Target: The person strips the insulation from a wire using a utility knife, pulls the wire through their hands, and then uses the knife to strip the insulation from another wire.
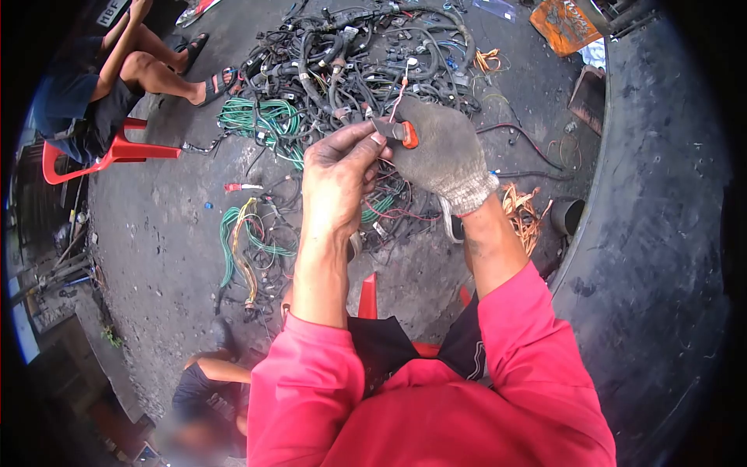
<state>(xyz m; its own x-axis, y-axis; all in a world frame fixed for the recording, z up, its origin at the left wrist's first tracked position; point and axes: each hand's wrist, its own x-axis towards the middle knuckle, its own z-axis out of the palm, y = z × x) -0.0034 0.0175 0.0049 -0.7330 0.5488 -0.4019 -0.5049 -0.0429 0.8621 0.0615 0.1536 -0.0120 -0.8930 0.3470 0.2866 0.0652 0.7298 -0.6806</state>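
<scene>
My bare left hand is closed, thumb and index finger pinched together at the tip of a short blade. My right hand, in a grey knitted glove, is wrapped round the knife, whose orange handle end shows at the glove's edge. The blade points left toward my left fingertips. A thin pink wire with a white end rises above the blade; its lower end is hidden at the hands. Behind both hands lies a large pile of dark wire harnesses.
Green wire coils lie left of the pile, with another bundle nearer me. Copper-coloured strands lie right. One person sits on a red stool at upper left; another person is at lower left. A dark panel stands right.
</scene>
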